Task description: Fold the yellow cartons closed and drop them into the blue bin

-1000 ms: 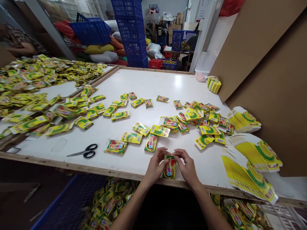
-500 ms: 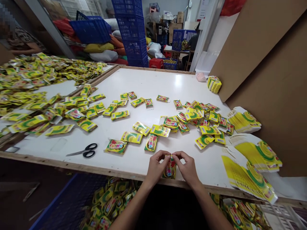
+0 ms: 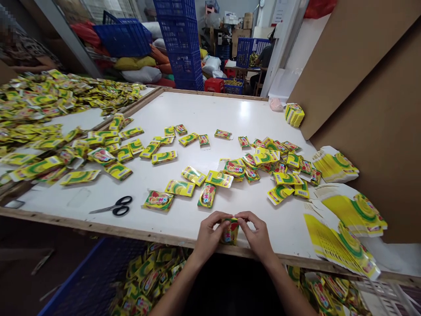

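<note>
A small yellow-and-green printed carton point(image 3: 230, 236) stands upright at the table's front edge, between my two hands. My left hand point(image 3: 212, 230) pinches its top edge from the left, thumb on the near face. On the other side my right hand point(image 3: 253, 228) has thumb and fingers closed on the top right corner. The fingers partly cover the carton's upper end. Just beyond my hands lies a similar carton point(image 3: 207, 195), with another carton point(image 3: 159, 200) showing its red fruit print farther left.
Black-handled scissors point(image 3: 120, 206) lie at the left front. Flat unfolded cartons point(image 3: 342, 237) fan out at the right beside cardboard point(image 3: 371, 131). A pile of cartons point(image 3: 272, 158) sits right of centre. Under the table edge is a blue crate point(image 3: 82, 281) of cartons.
The carton has shifted slightly left and turned a little in my hands. My left hand has moved left and its fingers now reach over the carton's top.
</note>
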Action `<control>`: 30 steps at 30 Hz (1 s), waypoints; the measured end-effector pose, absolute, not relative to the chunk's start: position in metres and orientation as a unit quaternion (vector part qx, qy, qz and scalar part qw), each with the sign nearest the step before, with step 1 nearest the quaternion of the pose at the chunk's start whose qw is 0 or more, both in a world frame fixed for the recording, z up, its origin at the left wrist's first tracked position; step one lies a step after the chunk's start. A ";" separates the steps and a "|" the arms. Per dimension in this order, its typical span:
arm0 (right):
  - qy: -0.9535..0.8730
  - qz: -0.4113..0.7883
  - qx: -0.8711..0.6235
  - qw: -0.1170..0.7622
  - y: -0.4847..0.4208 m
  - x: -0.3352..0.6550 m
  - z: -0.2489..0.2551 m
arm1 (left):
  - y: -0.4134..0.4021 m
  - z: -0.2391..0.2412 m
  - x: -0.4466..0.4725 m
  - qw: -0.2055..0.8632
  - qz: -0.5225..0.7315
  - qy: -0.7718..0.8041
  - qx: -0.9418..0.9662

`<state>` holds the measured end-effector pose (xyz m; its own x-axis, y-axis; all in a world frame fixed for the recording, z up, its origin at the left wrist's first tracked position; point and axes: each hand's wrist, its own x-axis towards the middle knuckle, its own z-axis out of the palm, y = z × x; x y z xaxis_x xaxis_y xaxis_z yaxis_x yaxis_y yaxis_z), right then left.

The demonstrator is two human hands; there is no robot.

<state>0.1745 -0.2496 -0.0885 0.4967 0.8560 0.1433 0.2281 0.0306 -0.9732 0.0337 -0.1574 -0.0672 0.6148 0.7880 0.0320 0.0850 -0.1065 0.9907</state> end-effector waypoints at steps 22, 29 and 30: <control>-0.353 0.282 -0.684 0.572 -0.157 0.156 -0.122 | -0.116 -0.107 0.031 0.458 0.343 0.433 0.696; -0.358 0.366 -0.607 0.607 -0.218 0.155 -0.114 | -0.147 -0.093 0.032 0.638 0.354 0.380 0.569; -0.361 0.361 -0.601 0.615 -0.226 0.156 -0.110 | -0.150 -0.090 0.032 0.650 0.346 0.350 0.579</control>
